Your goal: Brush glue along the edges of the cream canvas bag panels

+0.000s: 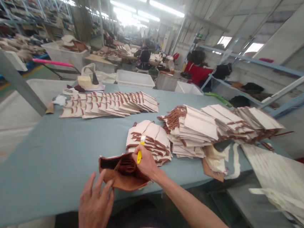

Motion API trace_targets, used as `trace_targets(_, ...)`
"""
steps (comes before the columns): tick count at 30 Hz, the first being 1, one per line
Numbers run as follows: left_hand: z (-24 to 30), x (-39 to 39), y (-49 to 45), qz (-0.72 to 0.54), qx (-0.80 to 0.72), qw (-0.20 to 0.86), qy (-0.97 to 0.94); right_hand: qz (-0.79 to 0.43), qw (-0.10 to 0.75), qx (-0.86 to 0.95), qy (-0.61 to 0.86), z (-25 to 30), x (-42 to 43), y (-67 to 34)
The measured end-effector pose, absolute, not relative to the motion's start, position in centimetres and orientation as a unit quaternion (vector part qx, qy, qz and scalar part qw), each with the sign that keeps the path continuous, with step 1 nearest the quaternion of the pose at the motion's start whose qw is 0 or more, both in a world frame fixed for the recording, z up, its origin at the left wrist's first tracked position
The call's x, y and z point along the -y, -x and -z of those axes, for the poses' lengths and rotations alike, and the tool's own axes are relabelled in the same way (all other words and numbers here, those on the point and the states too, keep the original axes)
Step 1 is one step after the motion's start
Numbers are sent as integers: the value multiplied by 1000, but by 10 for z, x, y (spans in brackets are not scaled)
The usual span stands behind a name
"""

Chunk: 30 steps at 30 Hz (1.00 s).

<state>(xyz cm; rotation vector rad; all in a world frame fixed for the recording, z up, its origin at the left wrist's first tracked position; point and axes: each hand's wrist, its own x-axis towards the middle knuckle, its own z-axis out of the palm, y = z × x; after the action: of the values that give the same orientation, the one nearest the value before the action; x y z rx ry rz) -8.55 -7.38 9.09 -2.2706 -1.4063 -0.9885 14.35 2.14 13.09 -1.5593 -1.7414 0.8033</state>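
A brown leather piece lies at the near edge of the grey-blue table. My right hand is closed round a yellow-handled tool and rests on the piece's right side. My left hand hovers at the piece's left edge with fingers spread, touching or almost touching it. Just behind lies a small fanned pile of cream pieces with brown trim.
A long fanned row of cream pieces lies across the far table. Larger stacks sit at the right, with cream sheets hanging off the right edge. White bins and seated people are beyond the table. A grey post stands at left.
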Motion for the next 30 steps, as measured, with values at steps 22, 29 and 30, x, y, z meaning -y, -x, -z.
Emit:
trace_targets(22,-127,76,65,278,501,-249,780,-212,159,762,591,-192,-59,-80)
trace_targets(29,-154,65,71,287,515,-374,716,-259,276,768,517,-236,-55,-75)
trace_targets(30,-153,67,78,299,517,-379,707,-267,310,757,509,-244,-46,-85)
